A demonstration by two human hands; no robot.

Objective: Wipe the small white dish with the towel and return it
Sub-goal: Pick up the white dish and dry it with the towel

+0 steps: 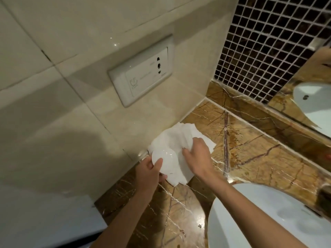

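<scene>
The small white dish (165,161) is held above the left end of the brown marble counter (250,151), close to the cream wall. My left hand (149,173) grips its lower left edge, thumb on the glossy face. A white towel (179,138) is spread behind and under the dish, draping down past its lower rim. My right hand (196,153) is closed on a bunch of the towel just right of the dish. Part of the dish's rim is covered by the towel.
A white wall socket plate (141,76) sits on the cream tiled wall above. A white basin (268,219) fills the lower right of the counter. Dark mosaic tiles (259,42) and a mirror (315,90) line the back right.
</scene>
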